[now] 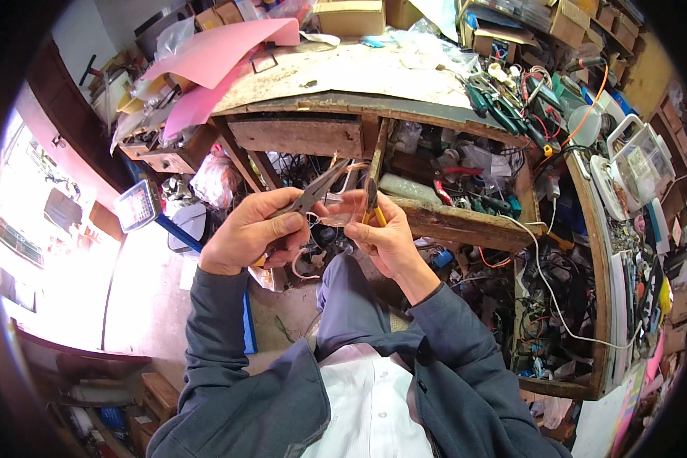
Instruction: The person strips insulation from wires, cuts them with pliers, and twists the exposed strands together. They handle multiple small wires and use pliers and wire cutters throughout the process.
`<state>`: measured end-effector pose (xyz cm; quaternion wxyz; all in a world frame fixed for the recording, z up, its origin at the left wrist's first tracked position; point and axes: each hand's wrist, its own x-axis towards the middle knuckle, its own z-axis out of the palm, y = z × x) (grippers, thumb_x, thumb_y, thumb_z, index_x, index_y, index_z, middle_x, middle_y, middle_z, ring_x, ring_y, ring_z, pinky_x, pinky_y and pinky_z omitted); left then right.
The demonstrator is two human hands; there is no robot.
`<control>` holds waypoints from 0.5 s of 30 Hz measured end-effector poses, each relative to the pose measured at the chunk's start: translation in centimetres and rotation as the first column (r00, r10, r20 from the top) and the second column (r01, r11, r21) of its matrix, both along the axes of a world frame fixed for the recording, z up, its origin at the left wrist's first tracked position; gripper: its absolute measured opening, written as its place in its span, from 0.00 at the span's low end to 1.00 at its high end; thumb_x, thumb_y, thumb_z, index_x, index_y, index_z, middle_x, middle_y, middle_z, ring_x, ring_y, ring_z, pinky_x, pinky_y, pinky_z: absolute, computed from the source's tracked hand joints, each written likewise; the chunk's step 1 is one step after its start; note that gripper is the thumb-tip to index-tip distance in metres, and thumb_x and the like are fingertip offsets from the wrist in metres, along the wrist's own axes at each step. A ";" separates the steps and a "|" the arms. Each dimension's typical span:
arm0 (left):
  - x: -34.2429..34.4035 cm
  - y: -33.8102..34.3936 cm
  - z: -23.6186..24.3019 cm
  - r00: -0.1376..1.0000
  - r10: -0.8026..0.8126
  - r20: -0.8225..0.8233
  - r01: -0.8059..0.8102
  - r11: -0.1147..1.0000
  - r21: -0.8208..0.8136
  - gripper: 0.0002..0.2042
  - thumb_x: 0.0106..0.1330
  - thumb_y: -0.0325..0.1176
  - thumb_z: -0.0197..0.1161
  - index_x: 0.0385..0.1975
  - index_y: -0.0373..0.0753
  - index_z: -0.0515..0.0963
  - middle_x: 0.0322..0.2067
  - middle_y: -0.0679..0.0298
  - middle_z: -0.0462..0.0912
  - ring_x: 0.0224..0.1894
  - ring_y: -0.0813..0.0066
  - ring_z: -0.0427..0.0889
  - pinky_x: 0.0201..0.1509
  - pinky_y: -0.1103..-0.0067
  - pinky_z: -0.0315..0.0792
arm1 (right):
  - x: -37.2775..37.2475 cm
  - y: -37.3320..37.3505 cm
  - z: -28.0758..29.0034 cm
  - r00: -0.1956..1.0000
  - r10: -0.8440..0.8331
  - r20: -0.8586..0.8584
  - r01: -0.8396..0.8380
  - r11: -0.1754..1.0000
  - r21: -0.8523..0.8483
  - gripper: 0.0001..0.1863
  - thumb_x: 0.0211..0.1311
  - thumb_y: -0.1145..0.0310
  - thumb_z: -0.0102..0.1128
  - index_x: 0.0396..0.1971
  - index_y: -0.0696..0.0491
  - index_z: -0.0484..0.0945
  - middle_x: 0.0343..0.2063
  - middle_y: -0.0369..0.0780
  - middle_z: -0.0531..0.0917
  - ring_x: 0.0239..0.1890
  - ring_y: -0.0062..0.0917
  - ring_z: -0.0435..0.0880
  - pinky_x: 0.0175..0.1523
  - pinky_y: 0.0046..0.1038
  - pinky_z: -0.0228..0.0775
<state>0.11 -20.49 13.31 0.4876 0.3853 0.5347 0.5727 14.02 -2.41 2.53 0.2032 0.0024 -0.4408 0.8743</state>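
Observation:
My left hand is closed round long-nose pliers, whose dark metal jaws point up and to the right. A bit of yellow handle shows below that hand. In my right hand is a second pair of pliers, slim, with yellow handles and its dark head upward. The two tools are close together in front of my lap. Copper-coloured strands show by the tips of the long-nose pliers. A pale wire curls below my left hand; its path between the fingers is partly hidden.
Ahead stands a worn wooden workbench with an open compartment full of tangled wires. Pink sheets lie at its left. Several green-handled tools lie at the right, near a clear plastic box. A white cable hangs down the bench's right side.

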 end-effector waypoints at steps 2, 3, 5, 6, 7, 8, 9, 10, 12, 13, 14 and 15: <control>-0.1 0.3 0.0 0.999 0.038 -0.002 -0.038 0.999 0.002 0.12 0.76 0.31 0.55 0.53 0.32 0.74 0.23 0.68 0.74 0.17 0.86 0.68 0.17 0.87 0.60 | -0.1 0.0 -0.7 0.999 0.044 -0.013 -0.044 0.999 0.008 0.20 0.56 0.78 0.72 0.50 0.54 0.79 0.42 0.41 0.87 0.24 0.06 0.73 0.23 0.11 0.56; -0.1 0.5 -0.1 0.998 0.055 -0.002 -0.055 0.998 0.002 0.12 0.76 0.31 0.55 0.53 0.32 0.74 0.23 0.68 0.74 0.17 0.86 0.68 0.18 0.87 0.60 | 0.0 0.0 -0.9 0.998 0.065 -0.019 -0.065 0.998 0.012 0.19 0.57 0.78 0.72 0.48 0.55 0.80 0.41 0.40 0.88 0.24 0.06 0.72 0.23 0.11 0.56; -0.2 1.0 -1.1 0.994 0.110 0.018 -0.110 0.993 0.042 0.16 0.75 0.36 0.56 0.53 0.30 0.71 0.21 0.67 0.70 0.14 0.84 0.64 0.14 0.87 0.57 | 0.6 -0.3 -1.4 0.998 0.064 0.024 -0.065 0.998 0.008 0.14 0.56 0.77 0.72 0.43 0.55 0.83 0.32 0.34 0.85 0.23 0.06 0.70 0.25 0.12 0.55; -0.3 1.2 -1.3 0.992 0.119 0.048 -0.121 0.991 0.060 0.15 0.76 0.35 0.55 0.54 0.30 0.71 0.21 0.68 0.70 0.14 0.85 0.64 0.15 0.87 0.57 | 0.8 -0.5 -1.7 0.996 0.072 0.049 -0.073 0.997 0.019 0.13 0.56 0.77 0.72 0.42 0.55 0.84 0.31 0.32 0.84 0.23 0.06 0.70 0.26 0.12 0.56; -0.5 1.3 -1.4 0.989 0.126 0.077 -0.132 0.988 0.077 0.15 0.76 0.35 0.55 0.54 0.30 0.71 0.21 0.68 0.70 0.14 0.85 0.64 0.15 0.87 0.57 | 1.0 -0.6 -1.9 0.994 0.078 0.074 -0.080 0.996 0.028 0.13 0.55 0.77 0.73 0.41 0.55 0.84 0.29 0.30 0.83 0.23 0.06 0.70 0.26 0.12 0.56; -0.8 1.2 -1.5 0.990 0.088 0.113 -0.096 0.993 0.069 0.14 0.77 0.35 0.55 0.55 0.34 0.71 0.24 0.69 0.71 0.16 0.86 0.66 0.17 0.88 0.59 | 1.1 -0.8 -1.8 0.995 0.062 0.075 -0.068 0.995 0.072 0.11 0.54 0.77 0.74 0.38 0.56 0.85 0.27 0.28 0.80 0.24 0.08 0.71 0.29 0.13 0.59; -0.7 1.2 -1.5 0.987 0.109 0.120 -0.116 0.992 0.051 0.14 0.77 0.35 0.55 0.55 0.34 0.71 0.24 0.69 0.71 0.17 0.86 0.67 0.18 0.88 0.59 | 0.6 -1.0 -2.6 0.999 0.034 -0.005 -0.034 0.996 0.087 0.10 0.55 0.78 0.72 0.38 0.56 0.85 0.29 0.29 0.80 0.26 0.10 0.72 0.30 0.15 0.62; -0.5 1.4 -1.6 0.988 0.107 0.114 -0.113 0.993 0.042 0.14 0.77 0.35 0.55 0.55 0.34 0.71 0.23 0.69 0.71 0.17 0.86 0.67 0.18 0.88 0.59 | 0.7 -0.7 -3.2 0.999 0.042 -0.020 -0.041 0.996 0.074 0.08 0.56 0.79 0.71 0.36 0.56 0.84 0.31 0.31 0.81 0.26 0.11 0.73 0.31 0.16 0.64; -0.5 1.7 -1.8 0.987 0.110 0.120 -0.115 0.993 0.037 0.14 0.77 0.35 0.54 0.55 0.34 0.71 0.23 0.69 0.70 0.17 0.85 0.67 0.18 0.88 0.59 | 0.8 -0.5 -2.8 0.997 0.022 -0.069 -0.017 0.998 0.061 0.05 0.58 0.79 0.68 0.34 0.56 0.83 0.34 0.34 0.81 0.26 0.12 0.73 0.31 0.16 0.65; -0.5 1.9 -1.9 0.985 0.110 0.132 -0.116 0.992 0.039 0.14 0.77 0.35 0.54 0.55 0.34 0.71 0.23 0.69 0.70 0.17 0.85 0.67 0.17 0.88 0.59 | 1.0 -0.5 -2.6 0.995 -0.011 -0.103 0.017 0.998 0.057 0.05 0.60 0.79 0.66 0.34 0.56 0.81 0.35 0.36 0.82 0.25 0.12 0.73 0.30 0.16 0.65; -0.3 2.2 -2.1 0.983 0.108 0.151 -0.116 0.992 0.049 0.14 0.78 0.35 0.54 0.55 0.34 0.71 0.23 0.69 0.70 0.17 0.85 0.67 0.17 0.88 0.59 | 1.4 -0.3 -2.2 0.990 -0.045 -0.131 0.053 0.997 0.061 0.04 0.61 0.79 0.64 0.34 0.55 0.80 0.36 0.38 0.82 0.24 0.12 0.72 0.30 0.16 0.64; -0.2 2.3 -2.1 0.976 0.153 0.155 -0.161 0.986 0.042 0.14 0.78 0.34 0.53 0.55 0.32 0.71 0.22 0.67 0.70 0.14 0.84 0.66 0.16 0.87 0.61 | 1.8 0.0 -2.0 0.994 0.010 -0.110 -0.012 1.000 -0.020 0.04 0.63 0.77 0.63 0.35 0.55 0.78 0.38 0.41 0.82 0.24 0.12 0.72 0.28 0.15 0.63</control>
